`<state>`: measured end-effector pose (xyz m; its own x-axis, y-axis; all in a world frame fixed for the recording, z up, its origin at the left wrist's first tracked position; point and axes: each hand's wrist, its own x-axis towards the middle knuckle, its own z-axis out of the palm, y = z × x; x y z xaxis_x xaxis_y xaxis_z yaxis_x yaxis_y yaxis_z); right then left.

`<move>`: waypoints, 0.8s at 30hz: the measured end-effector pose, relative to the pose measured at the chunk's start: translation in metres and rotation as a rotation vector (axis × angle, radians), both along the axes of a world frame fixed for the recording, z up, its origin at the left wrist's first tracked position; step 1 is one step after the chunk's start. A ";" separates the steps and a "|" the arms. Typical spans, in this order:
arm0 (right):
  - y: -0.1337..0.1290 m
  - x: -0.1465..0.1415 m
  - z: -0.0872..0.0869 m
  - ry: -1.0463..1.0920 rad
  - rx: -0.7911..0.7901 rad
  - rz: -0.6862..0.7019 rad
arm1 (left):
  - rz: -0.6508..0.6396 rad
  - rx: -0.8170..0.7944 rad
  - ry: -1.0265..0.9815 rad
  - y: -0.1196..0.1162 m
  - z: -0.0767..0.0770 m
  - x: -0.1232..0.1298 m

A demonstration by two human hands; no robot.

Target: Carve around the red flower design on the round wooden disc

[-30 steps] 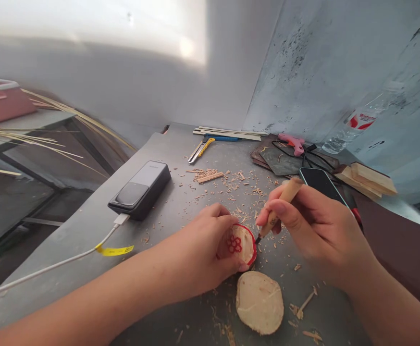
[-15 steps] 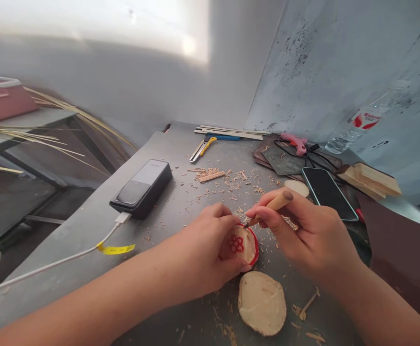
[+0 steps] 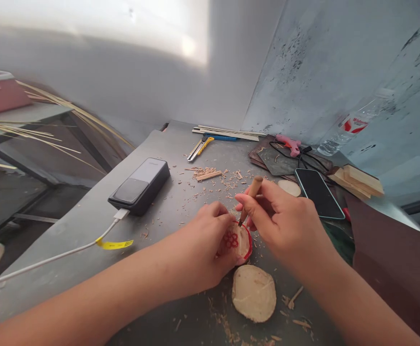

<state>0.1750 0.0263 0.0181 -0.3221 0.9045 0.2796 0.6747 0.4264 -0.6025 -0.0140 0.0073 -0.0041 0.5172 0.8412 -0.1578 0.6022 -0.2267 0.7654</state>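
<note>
My left hand (image 3: 212, 242) grips a round wood slice (image 3: 243, 244) by its edges, thumb at the near side and fingers at the far side. The slice has a red rim and a red flower on its pale face; its left part is hidden by the hand. In my right hand (image 3: 280, 214) is a wood carving tool (image 3: 250, 197) with a wooden handle, held nearly upright. Its dark metal tip touches the slice near the far rim. A plain wood slice (image 3: 254, 294) lies flat on the table, just nearer to me.
Wood shavings (image 3: 210, 174) litter the grey table (image 3: 87, 226). Farther back lie utility knives (image 3: 201, 146) and wooden strips (image 3: 228, 132). A power bank (image 3: 140, 185) with a white cable is at left. A phone (image 3: 320, 193), glue gun (image 3: 289, 144) and bottle (image 3: 352, 125) are at right.
My right hand has tipped the carving tool from a low slant to nearly upright, its tip still at the slice. The whole view has shifted slightly.
</note>
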 end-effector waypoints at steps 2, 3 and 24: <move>0.002 0.003 0.000 0.045 -0.088 0.010 | -0.004 -0.015 0.003 0.000 0.001 0.000; 0.003 0.007 0.001 0.068 -0.129 0.029 | -0.003 -0.021 0.005 0.000 0.002 -0.001; 0.005 0.033 -0.003 0.265 -0.067 0.104 | 0.059 -0.022 0.063 -0.001 0.005 0.001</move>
